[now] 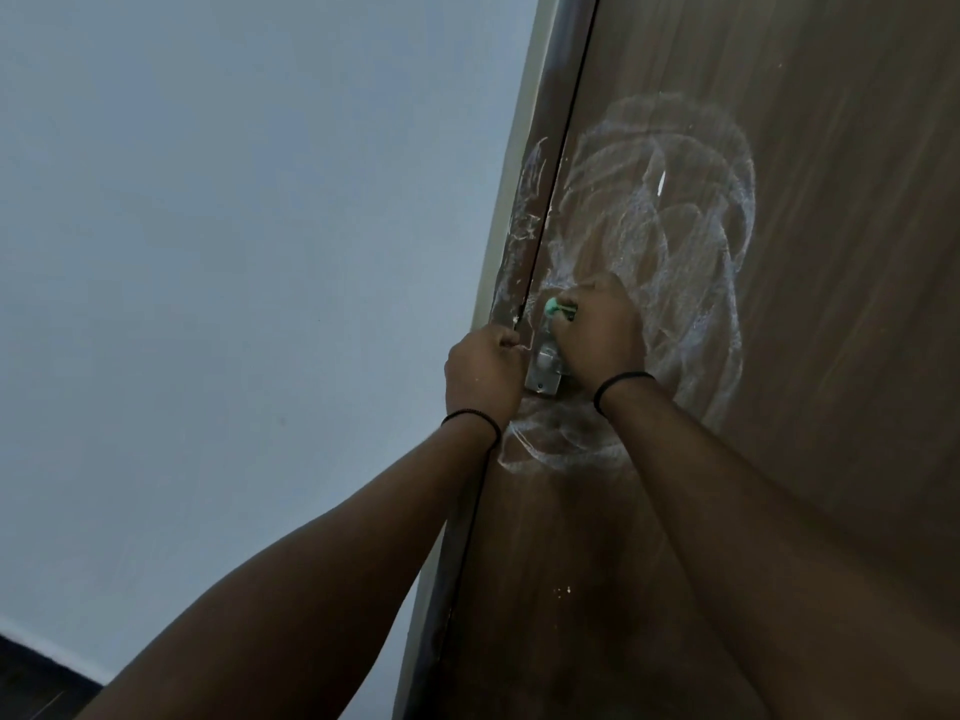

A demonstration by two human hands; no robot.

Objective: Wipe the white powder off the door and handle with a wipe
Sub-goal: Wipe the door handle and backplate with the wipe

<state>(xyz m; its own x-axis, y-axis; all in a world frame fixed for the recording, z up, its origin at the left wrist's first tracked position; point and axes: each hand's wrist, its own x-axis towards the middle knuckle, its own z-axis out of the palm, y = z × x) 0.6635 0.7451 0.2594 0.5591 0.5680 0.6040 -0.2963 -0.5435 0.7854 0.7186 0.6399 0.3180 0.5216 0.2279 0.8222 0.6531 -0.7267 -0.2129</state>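
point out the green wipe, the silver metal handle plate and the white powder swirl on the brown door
green wipe (555,307), head view, bunched end above the fingers
silver metal handle plate (543,373), head view, lower flat part
white powder swirl (675,210), head view, upper loops

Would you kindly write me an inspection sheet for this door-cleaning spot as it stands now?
Surface: brown door with swirled white powder smears around the lock area; more powder on the door frame.
Job's things: green wipe at the top of the metal handle plate; the handle itself is hidden by the hands.
Clutter: nothing seen.
Hands: right hand grips the wipe against the plate; left hand is curled at the door edge beside the plate; whether it holds anything cannot be told.
Cables: nothing seen.
Surroundings: pale wall to the left, dark floor at the bottom corner, black bands on both wrists.
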